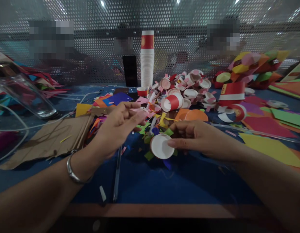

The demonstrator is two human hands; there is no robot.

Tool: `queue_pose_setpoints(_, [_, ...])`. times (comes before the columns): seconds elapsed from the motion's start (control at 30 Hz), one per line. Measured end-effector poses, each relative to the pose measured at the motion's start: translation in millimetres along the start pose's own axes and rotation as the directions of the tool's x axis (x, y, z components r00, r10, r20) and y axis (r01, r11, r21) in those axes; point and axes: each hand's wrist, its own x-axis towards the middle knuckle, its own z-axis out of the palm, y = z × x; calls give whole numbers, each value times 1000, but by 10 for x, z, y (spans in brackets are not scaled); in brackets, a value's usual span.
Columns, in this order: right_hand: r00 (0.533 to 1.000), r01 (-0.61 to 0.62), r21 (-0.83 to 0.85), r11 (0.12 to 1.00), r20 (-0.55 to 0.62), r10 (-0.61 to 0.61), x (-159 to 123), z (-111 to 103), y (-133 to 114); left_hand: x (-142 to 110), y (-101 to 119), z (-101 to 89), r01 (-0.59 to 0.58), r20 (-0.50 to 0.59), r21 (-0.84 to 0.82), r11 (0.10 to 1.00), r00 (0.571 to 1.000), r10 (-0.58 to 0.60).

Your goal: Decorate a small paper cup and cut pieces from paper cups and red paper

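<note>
Cup base sits in my right hand at the near middle of the surface, its white inside facing my camera; the thumb presses over its rim and the other fingers bend behind, so I read a pinch. Green and blue strips stick out around it, so I judge this piece part made, though whether they are attached or lie beneath I cannot tell. My left hand hangs to the left, fingers curled toward the thumb; whether they pinch a scrap I cannot tell. Beyond, a heap of similar bases with pink tabs looks worked on already, while a tall stack of nested cups seems left uncut. Among containers, a tipped cup lies against the heap, showing only white at its near end; a red cup at right hides its contents; inside the glass at far left I make out nothing.
</note>
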Motion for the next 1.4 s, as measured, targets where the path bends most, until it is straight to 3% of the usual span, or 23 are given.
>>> queue_pose_setpoints(0.1, [993,-50,-61,997,108,56,-18,-28,29,74,-24,-52,-32,-51,-8,999,998,32])
queue_pose_setpoints(0.27, [969,-125,-179,976,190,159,-43,-29,-9,50,6,-30,-73,27,119,990,997,70])
queue_pose_setpoints(0.37, [969,-103,-294,950,186,162,-59,-34,-52,10,49,-23,-105,61,224,969,994,94])
queue_pose_setpoints(0.53, [996,-38,-463,886,59,74,-77,-34,-95,-10,80,-40,-161,85,294,942,986,142])
queue_pose_setpoints(0.63, [998,-10,-474,880,-61,-21,-82,-23,-106,-5,102,-47,-201,84,328,923,980,183])
queue_pose_setpoints(0.77, [974,37,-421,906,-189,-127,-104,-39,-86,-17,142,-82,-278,121,469,838,961,250])
queue_pose_setpoints(0.93, [915,101,-483,870,-298,-271,-155,-84,-87,-104,177,-117,-343,204,536,771,939,276])
queue_pose_setpoints(1.1, [852,111,-561,820,-371,-369,-173,-118,-120,-149,243,-85,-445,388,547,709,885,256])
queue_pose_setpoints(1.2, [826,122,-580,806,-391,-406,-151,-145,-115,-136,319,-61,-503,424,634,588,861,280])
queue_pose_setpoints(1.33, [819,111,-605,788,-393,-417,-126,-177,-110,-140,442,-35,-649,592,667,366,760,269])
queue_pose_setpoints(1.4, [817,102,-625,774,-391,-423,-131,-190,-119,-158,489,-28,-690,655,645,328,721,227])
